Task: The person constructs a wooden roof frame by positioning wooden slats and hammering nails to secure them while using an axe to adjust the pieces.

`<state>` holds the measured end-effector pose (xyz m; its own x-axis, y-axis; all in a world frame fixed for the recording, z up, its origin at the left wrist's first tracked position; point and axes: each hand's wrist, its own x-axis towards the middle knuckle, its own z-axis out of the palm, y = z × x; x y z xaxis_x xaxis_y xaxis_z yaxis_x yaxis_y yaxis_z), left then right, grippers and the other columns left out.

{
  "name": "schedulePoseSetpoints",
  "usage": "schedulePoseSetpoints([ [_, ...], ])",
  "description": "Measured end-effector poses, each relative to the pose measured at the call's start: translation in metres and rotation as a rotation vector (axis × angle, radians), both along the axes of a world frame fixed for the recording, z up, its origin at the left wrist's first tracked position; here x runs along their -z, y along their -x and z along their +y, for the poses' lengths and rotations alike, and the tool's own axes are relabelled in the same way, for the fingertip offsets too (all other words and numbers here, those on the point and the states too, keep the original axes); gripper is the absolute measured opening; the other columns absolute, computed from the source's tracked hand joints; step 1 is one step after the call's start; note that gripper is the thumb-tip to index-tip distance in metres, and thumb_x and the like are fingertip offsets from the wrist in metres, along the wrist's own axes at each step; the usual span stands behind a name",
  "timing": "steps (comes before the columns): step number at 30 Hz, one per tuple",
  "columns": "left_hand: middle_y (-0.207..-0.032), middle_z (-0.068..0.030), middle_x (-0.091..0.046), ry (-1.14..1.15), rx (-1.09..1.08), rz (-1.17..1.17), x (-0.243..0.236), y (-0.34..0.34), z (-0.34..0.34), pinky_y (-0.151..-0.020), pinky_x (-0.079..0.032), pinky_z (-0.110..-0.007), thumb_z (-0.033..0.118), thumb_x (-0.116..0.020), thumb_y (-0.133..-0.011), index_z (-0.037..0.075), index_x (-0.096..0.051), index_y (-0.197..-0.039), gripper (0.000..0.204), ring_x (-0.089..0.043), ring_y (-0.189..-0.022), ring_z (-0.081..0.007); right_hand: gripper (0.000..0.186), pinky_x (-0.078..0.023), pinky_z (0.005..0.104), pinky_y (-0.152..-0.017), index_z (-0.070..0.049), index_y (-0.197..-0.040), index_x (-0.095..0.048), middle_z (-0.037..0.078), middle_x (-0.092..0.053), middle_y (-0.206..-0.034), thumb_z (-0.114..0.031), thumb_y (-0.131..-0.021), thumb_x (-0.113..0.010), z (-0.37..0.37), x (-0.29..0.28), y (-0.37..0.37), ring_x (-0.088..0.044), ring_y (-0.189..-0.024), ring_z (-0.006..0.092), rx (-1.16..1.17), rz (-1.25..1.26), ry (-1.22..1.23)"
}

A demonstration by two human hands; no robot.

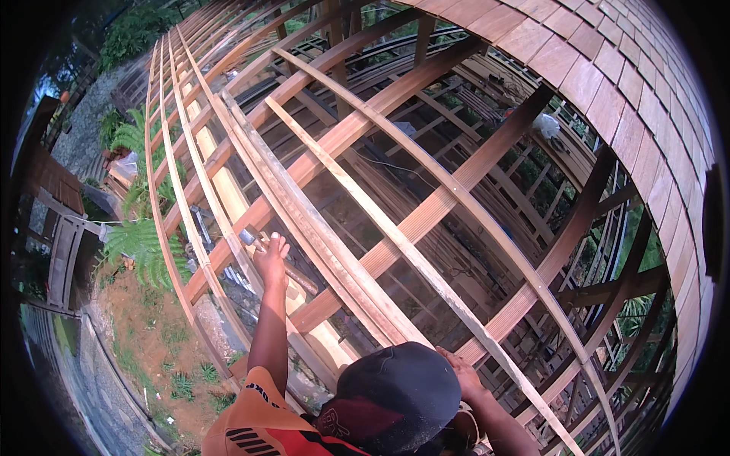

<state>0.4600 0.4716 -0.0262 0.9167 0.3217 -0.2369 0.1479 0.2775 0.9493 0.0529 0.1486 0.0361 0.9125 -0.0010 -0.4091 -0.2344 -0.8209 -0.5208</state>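
Observation:
Neither my left hand nor my right hand shows. Just in front of me, a co-worker in a dark cap (403, 387) and orange sleeve (262, 403) leans over an open roof frame. The co-worker's left hand (271, 258), arm stretched forward, is closed round what looks like a hammer (303, 280), with a grey metal head and brown wooden handle. Partly hidden behind the cap, the co-worker's right hand (462, 374) lies by the long wooden battens (334, 258). These battens lie close together across thicker rafters (414, 220). A pale single batten (380, 220) runs beside them.
Wooden shingles (593, 76) cover the roof at the upper right. Between the rafters, gaps look down on stacked timber (449, 258). Thin battens (163, 182) edge the roof on the left. Beyond lie ferns (141, 247) and bare ground (141, 319), well below.

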Motion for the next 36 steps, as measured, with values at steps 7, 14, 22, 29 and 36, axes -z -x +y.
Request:
schedulePoseSetpoints([
  [7,-0.099,-0.0149,-0.071,-0.111,0.368,-0.117,-0.048,0.069,-0.098,-0.046,-0.045,-0.021,0.024,-0.058,-0.102,-0.005,-0.056,-0.112,0.031,-0.063,-0.063,-0.0104,0.046,-0.046,0.0476,-0.105,-0.013,-0.140,-0.049,0.012,-0.055,-0.142,-0.028,-0.097,-0.054,-0.121,-0.086,0.089,-0.057,-0.127,0.0297,0.003,0.256,0.307],
  [14,-0.084,-0.0062,-0.066,-0.329,0.595,-0.333,-0.150,0.106,-0.162,-0.056,-0.044,-0.023,0.030,-0.056,-0.103,-0.003,-0.066,-0.110,0.034,-0.051,-0.061,-0.0074,0.048,-0.052,0.0500,-0.091,-0.009,-0.128,-0.056,0.016,-0.068,-0.115,-0.034,-0.089,-0.066,-0.192,-0.188,0.301,-0.065,-0.107,0.0373,0.695,0.019,0.398],
  [22,-0.078,-0.0047,-0.063,-0.575,0.849,-0.933,-0.309,0.267,-0.272,-0.055,-0.042,-0.025,0.030,-0.056,-0.103,0.001,-0.067,-0.109,0.032,-0.051,-0.060,-0.0093,0.046,-0.053,0.0406,-0.089,0.000,-0.126,-0.059,0.019,-0.070,-0.114,-0.028,-0.090,-0.068,-0.060,-0.012,0.582,-0.069,-0.103,0.0314,1.750,-0.464,0.178],
  [29,-0.073,-0.0033,-0.060,-0.634,1.221,-1.124,-0.368,0.372,-0.352,-0.054,-0.041,-0.026,0.031,-0.056,-0.103,0.003,-0.067,-0.108,0.030,-0.051,-0.059,-0.0111,0.035,-0.053,0.0256,-0.069,-0.002,-0.127,-0.055,0.007,-0.069,-0.102,-0.015,-0.095,-0.060,0.037,0.102,0.708,-0.065,-0.085,0.0114,2.786,-1.275,-0.114],
  [36,-0.080,-0.0099,-0.066,-0.491,2.063,-0.938,-0.267,0.528,-0.480,-0.056,-0.044,-0.033,0.012,-0.053,-0.102,0.000,-0.064,-0.117,0.022,-0.058,-0.064,-0.0187,0.050,-0.053,0.0238,-0.068,-0.002,-0.125,-0.054,0.003,-0.061,-0.100,-0.025,-0.088,-0.078,0.042,0.102,0.828,-0.061,-0.085,0.0099,2.946,-1.861,0.184],
])
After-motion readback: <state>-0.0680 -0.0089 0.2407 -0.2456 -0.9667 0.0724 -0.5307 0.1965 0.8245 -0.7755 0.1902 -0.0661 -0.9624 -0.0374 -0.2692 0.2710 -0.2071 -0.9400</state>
